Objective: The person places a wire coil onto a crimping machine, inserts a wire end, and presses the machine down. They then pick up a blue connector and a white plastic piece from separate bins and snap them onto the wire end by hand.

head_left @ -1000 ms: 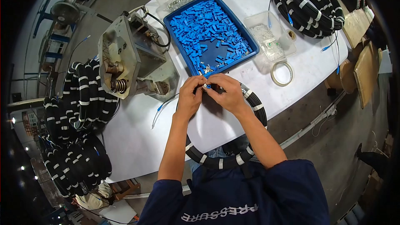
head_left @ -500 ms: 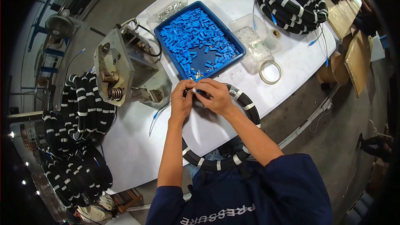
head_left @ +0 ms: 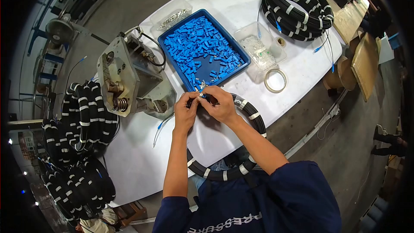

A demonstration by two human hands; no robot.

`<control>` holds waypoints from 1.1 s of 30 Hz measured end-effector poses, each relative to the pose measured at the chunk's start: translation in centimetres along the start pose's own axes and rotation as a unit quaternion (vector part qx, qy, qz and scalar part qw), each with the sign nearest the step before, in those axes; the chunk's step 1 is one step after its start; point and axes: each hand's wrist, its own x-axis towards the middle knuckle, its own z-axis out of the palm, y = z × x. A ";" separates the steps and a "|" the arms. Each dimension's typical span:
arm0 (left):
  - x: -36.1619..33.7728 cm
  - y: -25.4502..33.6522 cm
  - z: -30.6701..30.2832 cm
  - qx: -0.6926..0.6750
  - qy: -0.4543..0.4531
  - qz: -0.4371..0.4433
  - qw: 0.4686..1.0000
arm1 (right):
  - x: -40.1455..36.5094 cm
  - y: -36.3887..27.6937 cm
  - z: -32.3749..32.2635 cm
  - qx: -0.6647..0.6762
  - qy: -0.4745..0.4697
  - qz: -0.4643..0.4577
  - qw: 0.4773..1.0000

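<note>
My left hand (head_left: 186,110) and my right hand (head_left: 221,105) meet at the near corner of a blue tray (head_left: 247,60) full of blue connector pieces (head_left: 196,39). Both have their fingers pinched together around a small part that is mostly hidden between the fingertips. A bit of blue and a pale bit show there. Small metallic pieces (head_left: 199,84) lie in the tray corner just beyond the fingers. Below my right hand, a black cable coil with white bands (head_left: 225,175) curves off the table edge toward my lap.
A metal press machine (head_left: 129,77) stands left of the tray. Clear boxes (head_left: 258,51), a tape roll (head_left: 275,80) and a banded cable coil (head_left: 297,8) are on the white table (head_left: 142,164). More coils (head_left: 84,116) hang at left. A person's legs show at far right.
The view has shifted slightly, so the table items appear a little lower. Both hands stay together by the tray corner, with the fingertips slightly repositioned.
</note>
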 end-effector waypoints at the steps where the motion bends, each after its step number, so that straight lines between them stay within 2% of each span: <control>1: 0.1 -0.2 0.0 -0.010 -0.004 -0.006 1.000 | 0.0 0.0 0.0 -0.002 -0.001 0.005 1.000; 6: 0.0 -0.3 -0.2 -0.029 -0.014 0.000 0.999 | -0.2 0.4 0.2 0.000 0.006 -0.006 1.000; 9: -0.1 0.0 -0.3 -0.043 -0.017 -0.026 0.999 | -0.2 0.6 0.4 -0.003 0.008 -0.021 1.000; 11: 0.0 -0.7 -0.3 -0.026 -0.025 0.006 0.999 | -0.2 0.7 0.4 -0.005 0.015 -0.041 0.999; 17: 0.1 -0.4 -0.2 -0.033 -0.022 0.009 0.999 | -0.2 0.2 0.1 -0.039 -0.022 -0.012 0.999; 21: 0.2 0.0 -0.1 -0.013 -0.019 0.030 0.999 | -0.1 0.7 0.1 -0.045 -0.015 -0.064 0.997; 33: 0.1 0.5 -0.1 -0.005 -0.005 0.037 0.999 | -0.4 0.4 0.0 -0.050 -0.039 -0.047 0.997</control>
